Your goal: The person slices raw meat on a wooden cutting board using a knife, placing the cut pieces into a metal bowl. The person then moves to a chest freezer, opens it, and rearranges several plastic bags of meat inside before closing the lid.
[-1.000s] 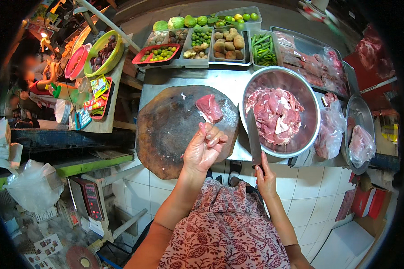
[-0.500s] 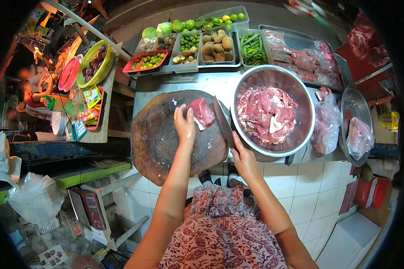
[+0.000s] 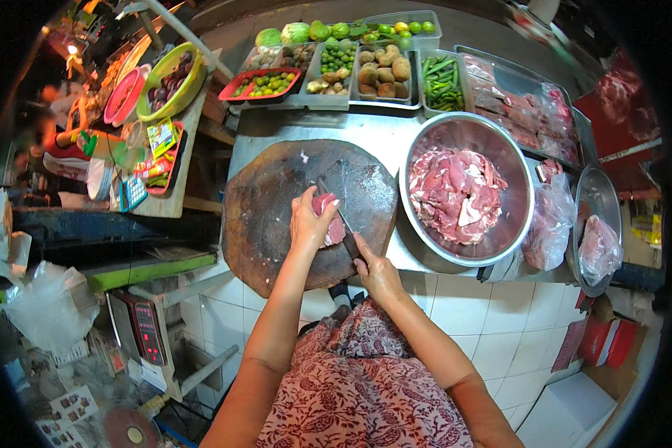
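A small piece of red meat (image 3: 335,234) lies on the round, dark wooden chopping board (image 3: 265,201). My left hand (image 3: 308,222) grips it from the left and above, its fingers curled over the top. In my right hand (image 3: 381,278) is the handle of a knife (image 3: 349,233), whose blade runs up along the meat's right side. Whether the edge has entered the meat I cannot tell. Right of the board stands a wide steel bowl (image 3: 526,216) heaped with cut raw meat (image 3: 455,190). A few pale scraps dot the board.
Tubs of limes (image 3: 338,60), brown roots (image 3: 384,71) and green chillies (image 3: 440,81) line the table's far edge. Bagged meat (image 3: 526,112) fills a tray at far right, with a plastic bag (image 3: 549,224) beside the bowl. A weighing scale (image 3: 145,332) stands low at left.
My right hand has brought the knife left and nearer me, against the meat. My left hand has closed on the meat, which now sits lower on the board. The view has shifted slightly.
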The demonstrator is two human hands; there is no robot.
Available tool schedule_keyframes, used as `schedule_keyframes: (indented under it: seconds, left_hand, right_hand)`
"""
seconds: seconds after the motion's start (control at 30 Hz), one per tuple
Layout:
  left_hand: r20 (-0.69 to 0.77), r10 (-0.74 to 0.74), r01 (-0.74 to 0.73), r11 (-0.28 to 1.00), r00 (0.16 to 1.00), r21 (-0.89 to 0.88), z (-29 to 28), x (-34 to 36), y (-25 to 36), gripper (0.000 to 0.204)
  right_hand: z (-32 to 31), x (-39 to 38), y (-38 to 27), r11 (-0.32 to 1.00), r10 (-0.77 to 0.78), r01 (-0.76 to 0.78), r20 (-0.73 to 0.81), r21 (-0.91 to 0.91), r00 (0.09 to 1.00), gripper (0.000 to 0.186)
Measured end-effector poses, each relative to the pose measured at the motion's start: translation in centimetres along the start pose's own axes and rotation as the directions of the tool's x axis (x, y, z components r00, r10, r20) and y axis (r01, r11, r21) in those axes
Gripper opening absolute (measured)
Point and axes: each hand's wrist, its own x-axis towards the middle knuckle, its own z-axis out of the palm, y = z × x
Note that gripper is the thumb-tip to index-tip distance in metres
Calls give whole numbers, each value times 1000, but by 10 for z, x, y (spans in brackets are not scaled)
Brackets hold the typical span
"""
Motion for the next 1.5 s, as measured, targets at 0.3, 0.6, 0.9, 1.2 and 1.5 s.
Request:
schedule_keyframes:
  seconds: [0.3, 0.6, 0.9, 1.2, 1.5]
  left_hand:
    - [-216, 149, -205, 943, 965, -264, 21, -26, -62, 78]
    - [-173, 211, -232, 967, 962, -109, 44, -24, -53, 87]
    - [-107, 249, -250, 968, 963, 7, 38, -28, -52, 87]
    - [-103, 278, -276, 961, 955, 27, 39, -28, -55, 88]
    - [-96, 238, -227, 967, 966, 113, 40, -27, -52, 79]
  right_hand:
    - [7, 53, -42, 960, -235, 266, -259, 89, 937, 64]
    - [33, 55, -44, 984, -177, 180, -110, 19, 978, 66]
    - [53, 31, -21, 977, -211, 208, -170, -33, 963, 69]
    - [51, 1, -6, 986, -152, 145, -87, -76, 985, 69]
    - [31, -52, -5, 988, -28, 33, 31, -148, 999, 72]
